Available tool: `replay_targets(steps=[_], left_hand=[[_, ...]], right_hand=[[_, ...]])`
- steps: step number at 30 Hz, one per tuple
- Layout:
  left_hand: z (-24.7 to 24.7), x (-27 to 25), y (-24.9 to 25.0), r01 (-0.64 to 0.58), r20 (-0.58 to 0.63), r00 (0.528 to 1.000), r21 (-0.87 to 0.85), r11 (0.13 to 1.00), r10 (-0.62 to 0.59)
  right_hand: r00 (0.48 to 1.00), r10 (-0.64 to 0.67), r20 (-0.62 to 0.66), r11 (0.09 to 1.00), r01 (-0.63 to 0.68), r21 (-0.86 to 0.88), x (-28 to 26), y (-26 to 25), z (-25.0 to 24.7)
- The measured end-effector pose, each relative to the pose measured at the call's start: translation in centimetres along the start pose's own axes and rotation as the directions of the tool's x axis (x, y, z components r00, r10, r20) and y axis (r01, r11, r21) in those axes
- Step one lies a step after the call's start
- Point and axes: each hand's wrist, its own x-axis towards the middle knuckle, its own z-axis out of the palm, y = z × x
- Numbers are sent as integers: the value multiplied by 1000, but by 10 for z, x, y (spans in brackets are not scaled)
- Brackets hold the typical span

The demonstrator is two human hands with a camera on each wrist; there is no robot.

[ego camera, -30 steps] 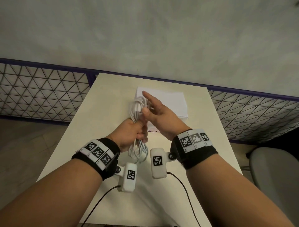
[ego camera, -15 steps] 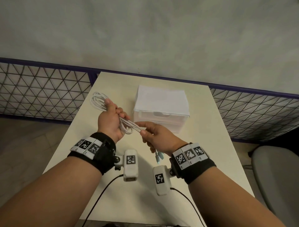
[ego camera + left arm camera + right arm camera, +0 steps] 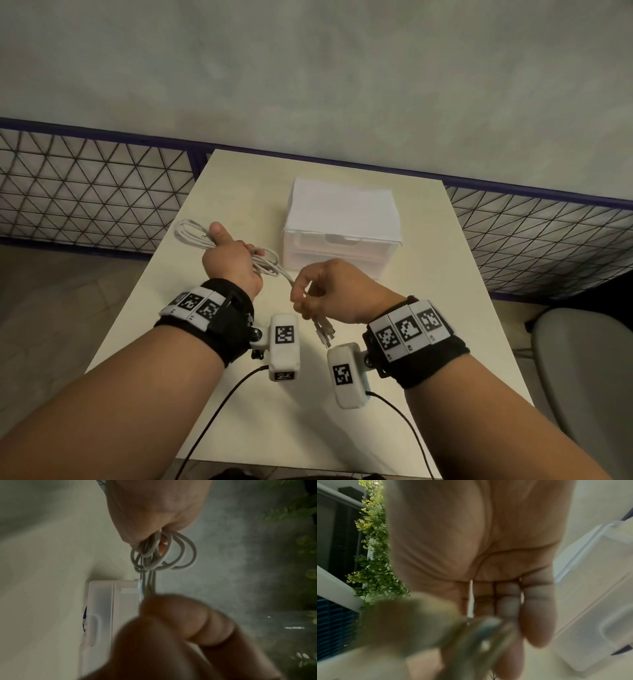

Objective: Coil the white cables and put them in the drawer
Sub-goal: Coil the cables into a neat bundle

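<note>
1. Fingers of the left hand point(image 3: 231, 265) stay wrapped round the coiled cables point(image 3: 191, 233); right hand point(image 3: 329, 291) pinches the loose ends point(image 3: 323, 330).
2. Since a moment ago, the right hand has drawn the tails back toward the body, leaving them to wrap.
3. Drawer point(image 3: 340, 245) sits closed on the table point(image 3: 239, 178).
</note>
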Motion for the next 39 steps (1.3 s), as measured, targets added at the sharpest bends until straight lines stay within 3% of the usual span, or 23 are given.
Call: replay_targets(steps=[7, 11, 15, 21, 25, 31, 35, 39], left_hand=[[10, -3, -13, -38, 63, 998, 130, 991, 30], [12, -10, -20, -122, 160, 983, 229, 966, 87], [15, -15, -27, -161, 215, 973, 350, 923, 89], [23, -15, -21, -147, 268, 962, 379, 914, 44], [20, -20, -15, -165, 276, 960, 427, 889, 45], [21, -27, -16, -17, 347, 936, 217, 976, -60], [22, -33, -15, 179, 468, 867, 31, 983, -173], [23, -38, -15, 321, 639, 728, 4, 947, -249]], right_hand=[[953, -130, 275, 924, 16, 381, -4, 8, -19], [933, -142, 332, 892, -24, 452, -4, 22, -28], [990, -65, 128, 978, 37, 207, 0, 20, -25], [996, -70, -52, 996, 68, -51, 3, 15, -6], [954, -162, -254, 959, 91, -269, 6, 18, 0], [893, -141, -428, 962, 22, -272, 15, 18, -5], [876, -120, -466, 953, -30, -301, 18, 15, -6], [866, -51, -498, 958, -98, -269, 23, 13, -5]])
